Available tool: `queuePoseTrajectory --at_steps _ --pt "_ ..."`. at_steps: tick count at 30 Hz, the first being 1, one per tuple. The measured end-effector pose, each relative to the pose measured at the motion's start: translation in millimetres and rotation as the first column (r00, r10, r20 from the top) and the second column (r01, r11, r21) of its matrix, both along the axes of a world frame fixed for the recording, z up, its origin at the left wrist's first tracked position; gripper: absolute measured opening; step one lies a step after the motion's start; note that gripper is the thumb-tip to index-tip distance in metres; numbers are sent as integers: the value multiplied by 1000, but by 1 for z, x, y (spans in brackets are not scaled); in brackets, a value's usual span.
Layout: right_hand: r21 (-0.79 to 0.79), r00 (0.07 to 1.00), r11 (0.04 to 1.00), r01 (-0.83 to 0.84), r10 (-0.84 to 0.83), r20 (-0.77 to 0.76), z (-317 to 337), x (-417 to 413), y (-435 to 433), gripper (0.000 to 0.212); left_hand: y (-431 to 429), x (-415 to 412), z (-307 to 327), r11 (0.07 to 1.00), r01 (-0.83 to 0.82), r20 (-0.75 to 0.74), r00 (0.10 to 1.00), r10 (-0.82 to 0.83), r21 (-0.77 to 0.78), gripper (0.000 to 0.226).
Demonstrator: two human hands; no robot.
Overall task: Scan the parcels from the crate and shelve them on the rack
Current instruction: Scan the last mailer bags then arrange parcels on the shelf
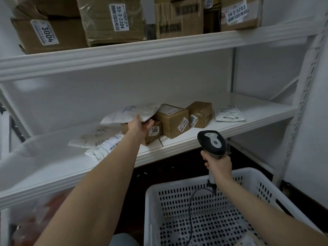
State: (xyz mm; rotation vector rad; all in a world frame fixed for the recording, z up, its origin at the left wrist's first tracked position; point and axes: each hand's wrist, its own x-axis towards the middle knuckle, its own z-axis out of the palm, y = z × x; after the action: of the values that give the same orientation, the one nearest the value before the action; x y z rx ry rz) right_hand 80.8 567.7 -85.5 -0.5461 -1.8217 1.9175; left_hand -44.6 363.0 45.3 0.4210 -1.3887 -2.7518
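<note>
Cardboard boxes [173, 119] on the rack's middle shelf [257, 114] carry the white mailer [131, 113], edge pinched in my left grip [140, 126]. My right grip [219, 166], fully closed, holds scanner [212, 142] above perforated white crate [150, 219].

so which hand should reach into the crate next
Left, probably. The right hand grips the scanner above the crate, so it's occupied; the left hand only holds the white mailer, which rests on the shelved boxes.

Head-worn view, close before rack [159, 47]
</note>
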Motion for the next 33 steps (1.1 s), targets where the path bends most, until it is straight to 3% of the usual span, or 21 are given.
queuePoseTrajectory --at_steps 6,11,14,18,21,24,27,29,33 --pt "-21 999 1000 18 -17 28 -2 8 3 29 15 31 -9 987 148 84 986 -142 -67 66" --pt "-57 997 996 63 -60 48 -8 20 15 33 59 51 -29 919 214 82 977 -198 -332 56" --pt "-70 990 991 118 -112 87 -24 31 33 32 94 61 -51 846 346 110 937 -331 -405 49" --pt "-89 946 967 239 -211 248 -65 42 72 31 143 66 -99 664 564 251 821 -512 -491 36" --pt "-128 883 931 342 -271 384 -111 53 107 22 176 71 -151 490 669 377 732 -568 -559 22" --pt "-220 818 880 422 -265 511 -166 64 140 14 205 76 -207 327 753 504 637 -584 -572 23" --pt "-309 754 850 426 -145 641 -230 64 170 20 230 73 -272 210 814 610 553 -567 -542 23" --pt "-337 705 878 340 -1 709 -275 65 187 27 242 72 -313 159 847 664 502 -554 -508 16" --pt "-377 619 913 156 207 758 -319 65 199 8 270 71 -394 59 896 754 404 -518 -440 11"
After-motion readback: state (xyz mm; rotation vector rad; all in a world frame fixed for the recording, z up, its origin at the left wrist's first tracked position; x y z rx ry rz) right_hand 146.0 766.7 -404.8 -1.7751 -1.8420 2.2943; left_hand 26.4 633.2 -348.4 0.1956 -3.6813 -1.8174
